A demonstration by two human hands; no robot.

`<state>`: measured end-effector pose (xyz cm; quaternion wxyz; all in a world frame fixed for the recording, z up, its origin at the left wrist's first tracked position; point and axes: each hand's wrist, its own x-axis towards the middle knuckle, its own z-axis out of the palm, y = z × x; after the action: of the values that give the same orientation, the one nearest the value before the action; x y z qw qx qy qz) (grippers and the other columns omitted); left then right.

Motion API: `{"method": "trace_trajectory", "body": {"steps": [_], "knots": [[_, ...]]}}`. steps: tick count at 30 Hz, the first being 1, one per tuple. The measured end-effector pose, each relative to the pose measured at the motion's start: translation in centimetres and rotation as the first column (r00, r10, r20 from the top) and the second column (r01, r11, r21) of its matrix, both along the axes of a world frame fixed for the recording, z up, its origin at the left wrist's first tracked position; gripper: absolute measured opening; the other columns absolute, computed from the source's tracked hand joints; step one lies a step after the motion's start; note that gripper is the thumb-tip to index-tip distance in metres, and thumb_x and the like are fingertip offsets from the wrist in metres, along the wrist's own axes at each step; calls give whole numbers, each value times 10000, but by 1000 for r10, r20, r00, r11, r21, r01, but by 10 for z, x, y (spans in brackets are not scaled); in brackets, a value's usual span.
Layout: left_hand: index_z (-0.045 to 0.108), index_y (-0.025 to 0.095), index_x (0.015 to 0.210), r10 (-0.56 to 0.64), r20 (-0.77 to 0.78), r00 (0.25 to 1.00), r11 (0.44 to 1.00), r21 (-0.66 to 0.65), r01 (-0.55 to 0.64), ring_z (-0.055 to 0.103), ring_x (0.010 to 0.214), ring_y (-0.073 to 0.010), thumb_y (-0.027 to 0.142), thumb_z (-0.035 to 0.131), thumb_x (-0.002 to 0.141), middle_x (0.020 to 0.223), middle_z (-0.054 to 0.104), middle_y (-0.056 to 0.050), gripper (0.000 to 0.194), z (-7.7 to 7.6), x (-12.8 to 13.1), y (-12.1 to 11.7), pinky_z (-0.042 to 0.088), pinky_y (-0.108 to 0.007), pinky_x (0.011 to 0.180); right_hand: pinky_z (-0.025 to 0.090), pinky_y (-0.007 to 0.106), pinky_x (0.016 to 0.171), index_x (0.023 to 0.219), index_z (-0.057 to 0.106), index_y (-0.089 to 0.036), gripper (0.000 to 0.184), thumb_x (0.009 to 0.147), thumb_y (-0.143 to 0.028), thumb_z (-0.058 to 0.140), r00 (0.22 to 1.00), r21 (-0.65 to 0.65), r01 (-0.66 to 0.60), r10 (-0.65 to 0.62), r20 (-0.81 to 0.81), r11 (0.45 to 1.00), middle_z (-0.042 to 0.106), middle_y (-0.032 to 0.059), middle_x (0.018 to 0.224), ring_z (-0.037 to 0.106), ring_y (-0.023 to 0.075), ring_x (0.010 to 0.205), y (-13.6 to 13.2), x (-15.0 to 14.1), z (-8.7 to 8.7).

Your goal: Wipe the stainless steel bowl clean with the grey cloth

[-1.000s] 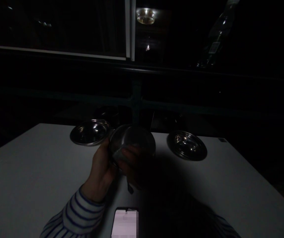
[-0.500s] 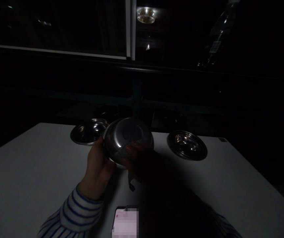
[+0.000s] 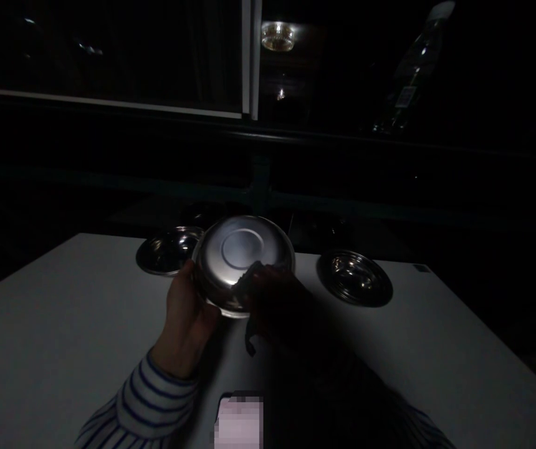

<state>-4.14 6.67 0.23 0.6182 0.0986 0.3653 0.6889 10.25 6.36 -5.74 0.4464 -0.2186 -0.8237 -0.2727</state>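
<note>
My left hand [image 3: 186,321] grips the rim of a shiny metal bowl [image 3: 242,246] at its left side. The bowl is tipped so that its round underside faces me, held above the table. In deep shadow, my right hand [image 3: 282,305] is closed on a dark cloth [image 3: 248,279] and presses it against the lower right of the bowl's underside. One end of the cloth hangs below the hand. Most of the right hand's fingers are lost in the dark.
On the white table [image 3: 85,312], one metal bowl [image 3: 167,252] stands at the back left and another metal bowl [image 3: 354,279] at the back right. A phone [image 3: 240,424] lies at the near edge. Behind are a dark window and a plastic bottle [image 3: 411,75].
My right hand has shifted slightly right across the underside, and the cloth under its fingers shows more. The bowl has turned, baring its base ring more fully. My left hand keeps its grip.
</note>
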Motion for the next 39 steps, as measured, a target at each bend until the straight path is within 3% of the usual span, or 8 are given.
{"method": "trace_trajectory", "body": {"steps": [4,7,11,16,21,34,39], "knots": [[623,97,837,-72,-7,997,994,-82,71,575,447,-143,193,410,835,551,632,-33,233,-5,8,-4,461,-228,404,346,443,1061,1098,575,-111,249,872,-198,519,998,5,-26,26,65,1000,580,122,1208,383,257,1282,-7,-6,5],[641,97,906,-8,-22,1000,1000,6,8,643,592,-164,182,439,826,661,682,-48,233,-2,8,-5,526,-246,542,397,400,1027,1097,584,-143,244,873,-207,511,991,5,-1,1,133,1000,597,100,1200,478,230,1205,-10,0,14],[665,123,933,11,-7,1000,995,102,-10,669,714,-177,152,424,833,732,712,-46,262,3,4,-4,544,-258,659,467,408,950,1181,554,-203,308,885,-244,478,969,-68,135,-117,216,989,625,81,1167,542,230,1133,-9,12,20],[669,144,822,11,52,999,990,143,-19,666,768,-177,146,433,839,717,714,-25,237,2,2,-5,540,-241,695,499,391,895,1173,569,-236,309,871,-238,506,965,-97,160,-135,227,982,660,57,1088,584,227,1068,-12,11,18],[665,132,808,54,80,995,986,156,-66,657,724,-155,184,440,841,738,709,-42,233,1,1,-3,534,-241,704,499,384,869,1143,581,-183,279,890,-249,482,965,-122,182,-153,214,976,681,72,991,598,218,1026,-15,8,18],[666,129,781,99,63,993,989,105,-105,631,676,-139,174,434,841,695,695,-28,244,2,4,-2,527,-234,653,496,347,864,1136,587,-227,276,896,-275,458,961,-139,180,-144,235,974,680,39,1027,617,189,980,-14,8,19],[672,121,849,124,40,991,984,127,-128,647,773,-163,193,447,837,796,709,-50,237,-2,2,-1,530,-259,697,495,341,870,1161,579,-249,306,888,-310,454,958,-134,182,-145,248,974,671,33,1070,616,193,991,-15,8,16]]}}
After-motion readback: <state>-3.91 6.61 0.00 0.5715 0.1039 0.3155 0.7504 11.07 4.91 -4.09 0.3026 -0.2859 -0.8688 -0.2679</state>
